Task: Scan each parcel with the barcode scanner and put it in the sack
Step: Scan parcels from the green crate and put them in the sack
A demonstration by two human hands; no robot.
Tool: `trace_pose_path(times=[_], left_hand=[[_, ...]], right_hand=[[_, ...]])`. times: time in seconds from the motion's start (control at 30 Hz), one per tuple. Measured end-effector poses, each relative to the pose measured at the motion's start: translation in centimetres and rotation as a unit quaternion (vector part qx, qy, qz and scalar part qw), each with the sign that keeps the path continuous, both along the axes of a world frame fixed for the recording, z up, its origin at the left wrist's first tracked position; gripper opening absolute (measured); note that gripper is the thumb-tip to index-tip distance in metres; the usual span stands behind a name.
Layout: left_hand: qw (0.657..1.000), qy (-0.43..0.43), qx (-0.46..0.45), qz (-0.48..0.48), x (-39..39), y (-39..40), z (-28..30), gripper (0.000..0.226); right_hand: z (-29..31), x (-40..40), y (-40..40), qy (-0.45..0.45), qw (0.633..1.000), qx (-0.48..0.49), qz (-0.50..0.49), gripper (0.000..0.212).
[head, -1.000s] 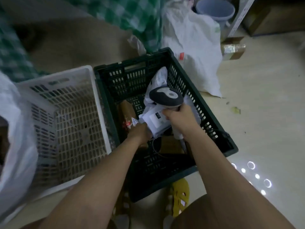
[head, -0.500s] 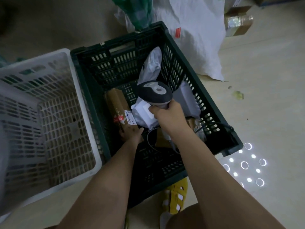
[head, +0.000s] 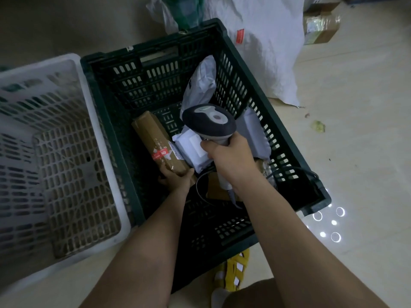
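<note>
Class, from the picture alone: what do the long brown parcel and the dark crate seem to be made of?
Long brown parcel: probably cardboard, under glossy clear tape or film that catches light near the left hand. Dark crate: apparently moulded plastic, matte dark green, with regular slotted walls.

Parcels (head: 201, 85) crowd the green crate's (head: 255, 85) far right; its near floor and the white crate (head: 77, 185) lie open.

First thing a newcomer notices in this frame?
The barcode scanner, gripped by the right hand over the parcels in the dark green crate at centre. Next, the left hand gripping the near end of a long brown parcel inside it, and the white crate alongside on the left.
</note>
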State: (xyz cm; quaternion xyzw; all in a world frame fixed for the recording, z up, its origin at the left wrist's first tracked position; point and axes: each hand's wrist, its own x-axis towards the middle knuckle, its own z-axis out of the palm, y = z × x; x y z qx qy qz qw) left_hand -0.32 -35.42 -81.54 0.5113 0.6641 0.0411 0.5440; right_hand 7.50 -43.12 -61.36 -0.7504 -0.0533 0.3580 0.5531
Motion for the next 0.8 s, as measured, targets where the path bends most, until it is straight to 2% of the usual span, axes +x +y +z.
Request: trace_pose_path(times=[0.1, 0.33, 0.47, 0.6, 0.7, 0.8], left_hand=[[1.000, -0.018, -0.006, -0.020, 0.4, 0.0, 0.0, 0.104], [0.999, -0.024, -0.016, -0.038, 0.8, 0.5, 2.8, 0.096], [0.993, -0.095, 0.016, -0.072, 0.3, 1.5, 6.8, 0.089], [0.973, -0.186, 0.072, -0.113, -1.2, 3.1, 13.0, 0.088], [0.956, -0.234, 0.088, -0.152, -4.2, 4.6, 18.2, 0.085], [0.952, -0.236, 0.093, -0.168, -8.8, 6.1, 22.0, 0.082]], right_hand=[[-0.3, 0.1, 0.2, -0.002, 1.000, 0.001, 0.011, 0.016], [-0.2, 0.8, 0.6, -0.032, 0.999, -0.013, 0.002, 0.015], [0.7, 0.8, 1.2, -0.052, 0.998, 0.003, -0.032, 0.010], [2.2, -0.3, 1.5, -0.058, 0.996, 0.038, -0.060, 0.022], [3.5, -1.8, 1.7, -0.070, 0.995, 0.063, -0.024, 0.019], [5.0, -3.9, 2.1, -0.075, 0.993, 0.091, 0.017, 0.031]])
